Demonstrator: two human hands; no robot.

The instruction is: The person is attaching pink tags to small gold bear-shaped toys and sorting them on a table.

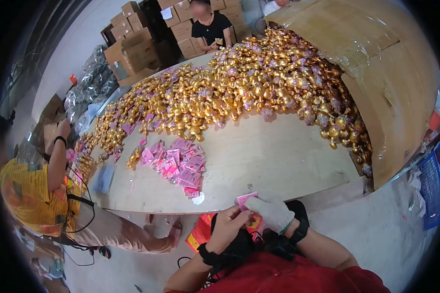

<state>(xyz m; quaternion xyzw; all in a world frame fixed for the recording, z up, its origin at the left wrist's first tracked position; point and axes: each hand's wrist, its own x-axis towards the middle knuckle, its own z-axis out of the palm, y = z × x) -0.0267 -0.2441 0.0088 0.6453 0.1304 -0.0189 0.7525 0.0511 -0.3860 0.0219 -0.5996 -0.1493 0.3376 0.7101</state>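
Just past the table's near edge, I hold a small pink card (246,199) between my two hands. My bare left hand (228,225) has its fingers closed at the card's lower left side. My right hand (273,215), in a white knit glove, is closed on the card's right side. A small clear piece (250,187) shows at the card's top; its kind is too small to make out. Farther left on the table lies a loose heap of pink cards (183,163), with a round white piece (198,198) at its near end.
A large pile of shiny gold figures (239,83), some in clear wrap, covers the far part of the table (259,151). Cardboard (401,93) walls the right side. At left a person in yellow (32,183) works; another in black (212,29) sits across. A blue crate (431,188) stands right.
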